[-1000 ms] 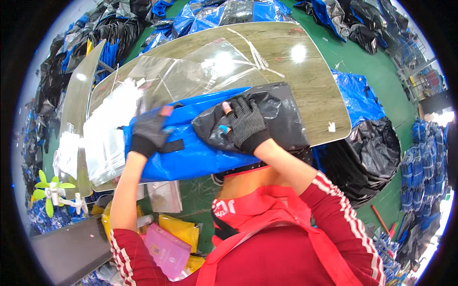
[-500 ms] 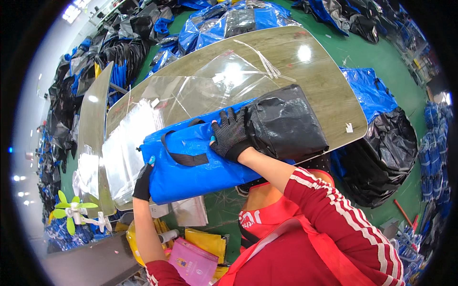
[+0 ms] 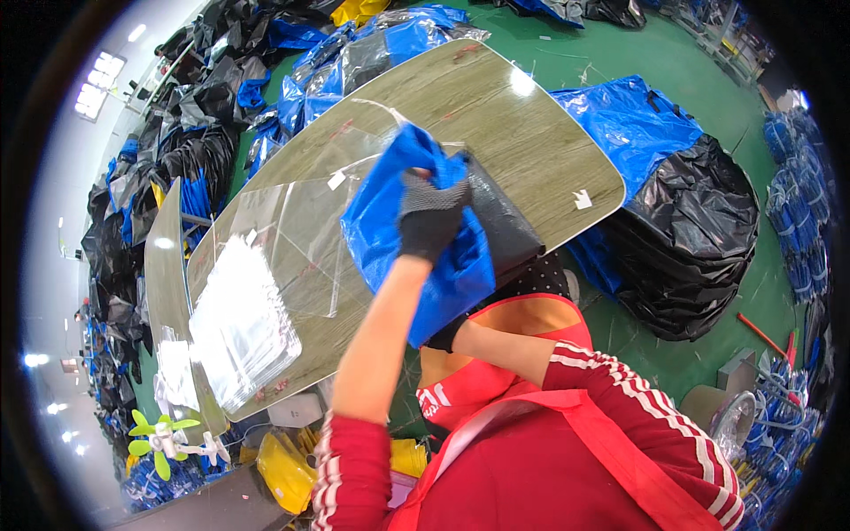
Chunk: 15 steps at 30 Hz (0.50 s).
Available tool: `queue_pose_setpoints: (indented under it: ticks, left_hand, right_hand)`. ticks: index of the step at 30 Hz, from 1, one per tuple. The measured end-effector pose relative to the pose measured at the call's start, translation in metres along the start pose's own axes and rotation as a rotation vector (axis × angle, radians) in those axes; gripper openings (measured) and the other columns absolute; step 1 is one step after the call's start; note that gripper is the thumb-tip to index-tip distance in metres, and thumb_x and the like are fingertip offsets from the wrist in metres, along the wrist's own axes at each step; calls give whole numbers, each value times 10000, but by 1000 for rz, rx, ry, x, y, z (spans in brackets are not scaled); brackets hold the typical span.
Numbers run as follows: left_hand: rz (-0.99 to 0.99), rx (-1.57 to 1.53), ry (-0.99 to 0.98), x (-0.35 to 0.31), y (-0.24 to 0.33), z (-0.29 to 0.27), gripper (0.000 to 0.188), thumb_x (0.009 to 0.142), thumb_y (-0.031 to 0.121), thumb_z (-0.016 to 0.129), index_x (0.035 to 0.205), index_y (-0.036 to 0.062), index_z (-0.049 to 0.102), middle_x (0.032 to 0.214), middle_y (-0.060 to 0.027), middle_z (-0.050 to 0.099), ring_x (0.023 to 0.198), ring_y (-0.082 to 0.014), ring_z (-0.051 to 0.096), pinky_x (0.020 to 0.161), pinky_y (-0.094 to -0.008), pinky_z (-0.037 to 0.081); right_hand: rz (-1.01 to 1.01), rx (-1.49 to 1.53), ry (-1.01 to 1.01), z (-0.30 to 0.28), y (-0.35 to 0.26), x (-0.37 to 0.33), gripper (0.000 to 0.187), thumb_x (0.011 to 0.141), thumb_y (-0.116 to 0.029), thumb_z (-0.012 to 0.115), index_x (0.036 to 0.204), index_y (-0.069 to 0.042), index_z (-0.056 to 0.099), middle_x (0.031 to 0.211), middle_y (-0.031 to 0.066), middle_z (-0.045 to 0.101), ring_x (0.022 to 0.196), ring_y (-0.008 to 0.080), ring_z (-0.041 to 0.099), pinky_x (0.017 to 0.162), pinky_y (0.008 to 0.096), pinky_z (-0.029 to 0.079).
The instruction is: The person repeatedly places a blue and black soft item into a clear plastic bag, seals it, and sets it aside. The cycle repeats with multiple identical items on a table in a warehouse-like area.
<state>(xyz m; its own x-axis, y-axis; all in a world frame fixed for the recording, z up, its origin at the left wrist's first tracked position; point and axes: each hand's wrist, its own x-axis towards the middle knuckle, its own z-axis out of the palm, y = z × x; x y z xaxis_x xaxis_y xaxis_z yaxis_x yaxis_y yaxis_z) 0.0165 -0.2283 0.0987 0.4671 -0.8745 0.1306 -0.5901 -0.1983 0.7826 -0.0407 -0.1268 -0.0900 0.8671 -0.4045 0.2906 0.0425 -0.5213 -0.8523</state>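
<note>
A blue and black plastic bag [image 3: 372,217] is folded up on itself at the near side of the wood-grain table, its smooth black part [image 3: 500,212] lying to the right. My left hand [image 3: 434,212], in a black fingerless glove with a dotted back, is closed on the bunched blue part and somewhat blurred. Low at the bag's near edge is my right hand [image 3: 450,334], also gloved; the bag hides its fingers. To the left of the bag, clear plastic sleeves [image 3: 310,212] are spread over the table.
Bright clear sleeves [image 3: 243,327] are stacked on the table [image 3: 496,106] at the left. Beside its right edge stands a tall pile of black and blue bags [image 3: 699,230]. A small green-bladed fan [image 3: 162,440] and yellow bags [image 3: 288,469] are at lower left.
The bag lay flat with its handles showing; now its blue left part is lifted and folded rightward by my left hand. My right hand has moved from the bag's top to its near edge.
</note>
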Motion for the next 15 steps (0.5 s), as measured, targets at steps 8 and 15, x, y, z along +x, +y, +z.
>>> queue_pose_setpoints:
  ticks: [8, 15]
  left_hand:
    - [350, 385, -97, -5, -66, 61, 413, 940, 221, 474, 1242, -58, 510, 1024, -297, 614, 925, -404, 609, 779, -441, 500]
    - [336, 1001, -256, 32, -21, 7, 276, 865, 281, 584, 1081, 138, 680, 1105, -175, 635, 1024, -357, 584, 906, -431, 463]
  right_hand:
    - [-79, -25, 19, -94, -73, -28, 375, 907, -247, 442, 1246, -108, 521, 1285, 168, 518, 1195, 293, 489, 1049, 391, 365]
    - [-52, -655, 200, -188, -76, -5, 557, 773, -416, 643, 1170, -35, 562, 1090, 181, 597, 1030, 345, 567, 1023, 556, 324]
